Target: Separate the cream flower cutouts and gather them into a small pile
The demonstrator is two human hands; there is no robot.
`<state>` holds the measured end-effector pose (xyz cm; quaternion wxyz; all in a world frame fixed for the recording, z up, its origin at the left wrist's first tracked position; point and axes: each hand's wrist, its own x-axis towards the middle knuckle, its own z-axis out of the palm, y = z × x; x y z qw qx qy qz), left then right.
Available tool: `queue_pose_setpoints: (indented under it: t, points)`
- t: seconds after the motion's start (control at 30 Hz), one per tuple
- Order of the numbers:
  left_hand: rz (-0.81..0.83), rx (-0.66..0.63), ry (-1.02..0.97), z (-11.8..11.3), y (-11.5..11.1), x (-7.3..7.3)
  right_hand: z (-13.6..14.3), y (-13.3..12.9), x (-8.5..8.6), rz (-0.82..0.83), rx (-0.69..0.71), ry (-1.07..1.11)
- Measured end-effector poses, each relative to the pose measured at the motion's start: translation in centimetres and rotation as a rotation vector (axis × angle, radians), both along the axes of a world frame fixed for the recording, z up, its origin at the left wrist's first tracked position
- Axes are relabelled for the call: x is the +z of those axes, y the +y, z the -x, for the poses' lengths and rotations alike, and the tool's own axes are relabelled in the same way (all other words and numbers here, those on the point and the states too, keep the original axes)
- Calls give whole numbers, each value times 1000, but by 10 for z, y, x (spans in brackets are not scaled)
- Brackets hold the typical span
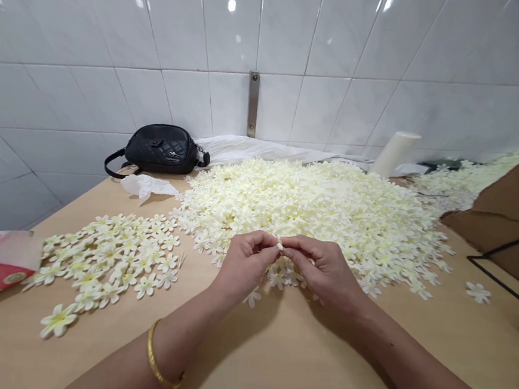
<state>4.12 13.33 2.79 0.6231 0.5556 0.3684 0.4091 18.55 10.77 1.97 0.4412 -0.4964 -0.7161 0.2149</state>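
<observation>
My left hand (247, 262), with a gold bangle on its wrist, pinches a small white piece (280, 244) between thumb and forefinger. From the other side my right hand (321, 266) pinches the same piece, so the fingertips of both hands nearly meet. The piece is too small to make out fully; it looks like part of a flower. Right behind the hands rises a large heap of pale yellow-white artificial flowers (314, 202). A looser group of similar flowers (115, 254) lies flat on the table to the left.
On the wooden table (237, 364), a black bag (161, 148) and crumpled white tissue (148, 186) are at the back left. A red-and-white bag (8, 262) is at left. A white roll (395, 154), brown cardboard (508, 217) and black wire frame (508, 277) stand at right.
</observation>
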Motion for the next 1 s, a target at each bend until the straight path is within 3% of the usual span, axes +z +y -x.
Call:
queue_pose_setpoints:
  t: [0.2, 0.43, 0.63, 1.0]
  points:
    - [-47, -7, 46, 0, 0, -3, 1, -2, 3, -59, -26, -82]
    - [-11, -25, 15, 0, 2, -4, -2, 0, 5, 20, 5, -66]
    - [-74, -12, 56, -1, 0, -3, 1, -2, 5, -18, -29, -104]
    - [71, 30, -1, -3, -3, -2, 6, -6, 0, -49, -77, -183]
